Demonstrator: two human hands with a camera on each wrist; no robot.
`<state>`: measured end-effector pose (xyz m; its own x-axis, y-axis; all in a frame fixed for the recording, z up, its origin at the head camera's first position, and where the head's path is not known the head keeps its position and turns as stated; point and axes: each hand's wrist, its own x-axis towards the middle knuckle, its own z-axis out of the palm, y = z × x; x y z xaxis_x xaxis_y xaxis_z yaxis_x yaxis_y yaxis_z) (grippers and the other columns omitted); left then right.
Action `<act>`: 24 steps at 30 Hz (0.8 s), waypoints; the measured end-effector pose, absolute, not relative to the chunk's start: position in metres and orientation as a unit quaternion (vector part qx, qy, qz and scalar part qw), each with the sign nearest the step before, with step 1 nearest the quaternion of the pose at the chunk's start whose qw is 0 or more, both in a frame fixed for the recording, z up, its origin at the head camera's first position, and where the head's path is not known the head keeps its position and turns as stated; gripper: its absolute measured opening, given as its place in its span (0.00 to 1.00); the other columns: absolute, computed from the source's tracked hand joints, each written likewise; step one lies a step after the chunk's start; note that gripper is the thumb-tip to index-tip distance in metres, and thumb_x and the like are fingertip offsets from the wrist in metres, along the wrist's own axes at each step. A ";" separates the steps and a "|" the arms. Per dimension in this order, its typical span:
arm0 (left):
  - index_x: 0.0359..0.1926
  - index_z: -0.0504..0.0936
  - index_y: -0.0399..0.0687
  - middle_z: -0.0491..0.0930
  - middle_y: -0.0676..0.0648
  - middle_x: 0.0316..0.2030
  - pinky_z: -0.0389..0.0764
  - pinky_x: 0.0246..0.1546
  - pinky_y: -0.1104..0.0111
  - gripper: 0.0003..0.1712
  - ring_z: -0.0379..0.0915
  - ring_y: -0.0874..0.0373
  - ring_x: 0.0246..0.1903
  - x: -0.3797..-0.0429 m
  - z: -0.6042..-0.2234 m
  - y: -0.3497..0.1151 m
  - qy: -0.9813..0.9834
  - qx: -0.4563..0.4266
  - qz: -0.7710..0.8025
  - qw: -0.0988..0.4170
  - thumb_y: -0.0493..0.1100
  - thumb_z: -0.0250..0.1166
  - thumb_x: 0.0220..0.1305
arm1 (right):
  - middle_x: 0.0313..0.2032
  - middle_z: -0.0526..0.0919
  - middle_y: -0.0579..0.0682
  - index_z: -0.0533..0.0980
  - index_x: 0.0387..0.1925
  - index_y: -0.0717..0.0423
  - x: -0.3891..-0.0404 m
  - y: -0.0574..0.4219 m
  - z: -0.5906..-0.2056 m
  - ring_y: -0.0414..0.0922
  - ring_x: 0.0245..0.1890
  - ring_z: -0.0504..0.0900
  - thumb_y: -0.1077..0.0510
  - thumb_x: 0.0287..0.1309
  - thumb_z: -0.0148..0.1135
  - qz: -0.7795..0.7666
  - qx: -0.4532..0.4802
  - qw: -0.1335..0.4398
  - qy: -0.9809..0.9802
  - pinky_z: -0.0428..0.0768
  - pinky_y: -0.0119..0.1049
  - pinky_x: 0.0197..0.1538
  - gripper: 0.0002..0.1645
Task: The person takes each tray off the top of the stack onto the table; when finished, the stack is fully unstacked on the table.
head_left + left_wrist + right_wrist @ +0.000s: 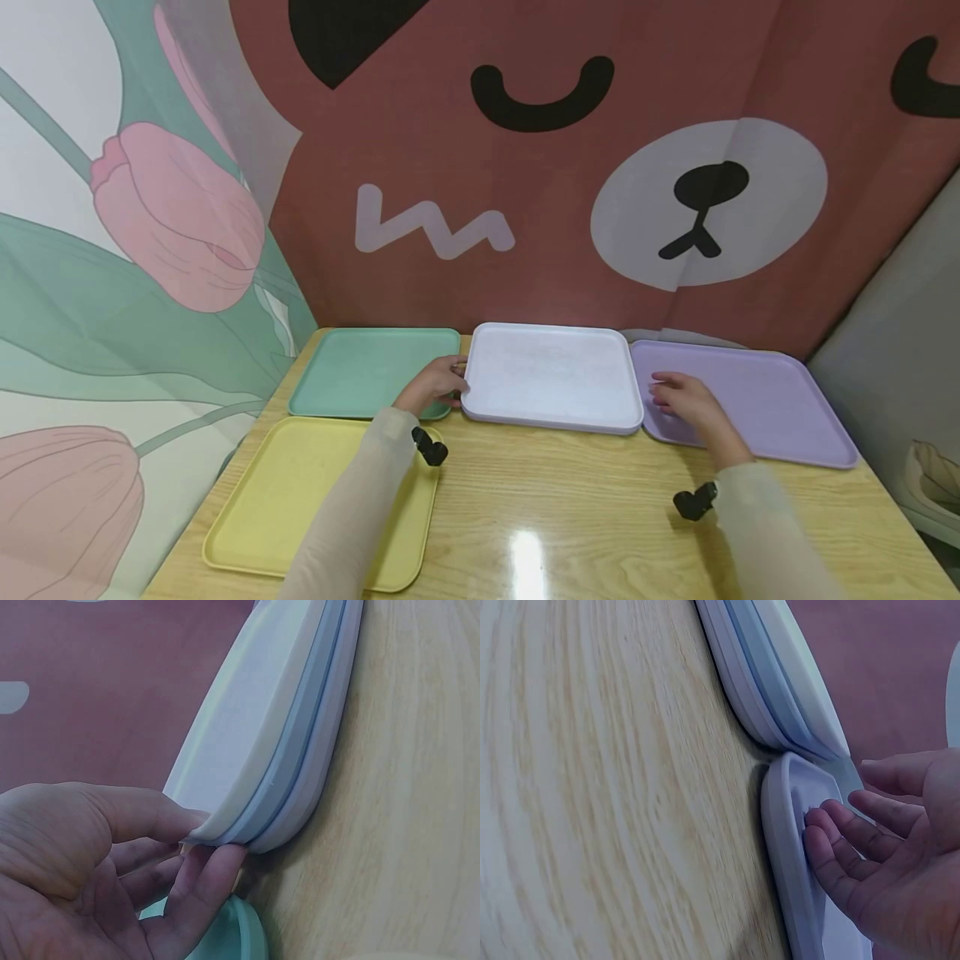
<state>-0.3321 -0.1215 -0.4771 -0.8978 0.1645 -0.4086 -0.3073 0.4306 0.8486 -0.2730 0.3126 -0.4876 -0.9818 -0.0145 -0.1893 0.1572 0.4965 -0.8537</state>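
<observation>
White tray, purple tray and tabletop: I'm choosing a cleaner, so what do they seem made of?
White tray: probably moulded plastic, smooth; its rounded corners and uniform rim suggest this.
Purple tray: likely plastic too, fairly matte, with a similar rounded rim.
Tabletop: wood or wood-look laminate, slightly glossy; grain and a bright reflection show.

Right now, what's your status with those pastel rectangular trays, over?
Left hand: pinching white rectangular plastic-looking tray, top of stack. Right hand: empty, over lavender rectangular tray. Nothing atop white tray.
</observation>
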 end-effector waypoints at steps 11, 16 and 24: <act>0.75 0.65 0.47 0.76 0.39 0.57 0.87 0.34 0.64 0.41 0.79 0.50 0.45 -0.334 -0.480 -0.120 0.826 -0.048 0.520 0.213 0.29 0.65 0.62 | 0.61 0.72 0.75 0.62 0.69 0.75 -0.276 0.298 -0.491 0.41 0.41 0.82 0.55 0.74 0.53 -0.497 0.047 0.089 0.862 0.84 0.30 0.44 0.33; 0.75 0.66 0.47 0.76 0.39 0.55 0.87 0.33 0.64 0.41 0.79 0.50 0.45 -0.333 -0.481 -0.120 0.829 -0.048 0.515 0.211 0.28 0.66 0.62 | 0.62 0.72 0.74 0.62 0.70 0.74 -0.277 0.291 -0.490 0.45 0.44 0.82 0.55 0.74 0.53 -0.492 0.060 0.091 0.863 0.84 0.33 0.46 0.33; 0.75 0.66 0.47 0.75 0.39 0.55 0.87 0.34 0.64 0.41 0.79 0.50 0.45 -0.333 -0.479 -0.119 0.828 -0.051 0.518 0.210 0.28 0.66 0.61 | 0.65 0.69 0.73 0.61 0.71 0.72 -0.278 0.283 -0.489 0.59 0.56 0.79 0.54 0.74 0.54 -0.477 0.076 0.096 0.871 0.82 0.48 0.57 0.35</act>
<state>-0.3330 -0.1194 -0.4793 -0.9069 0.1329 -0.3998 -0.3015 0.4581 0.8362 -0.2779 0.2834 -0.4891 -0.9701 0.0409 -0.2394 0.2237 0.5339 -0.8154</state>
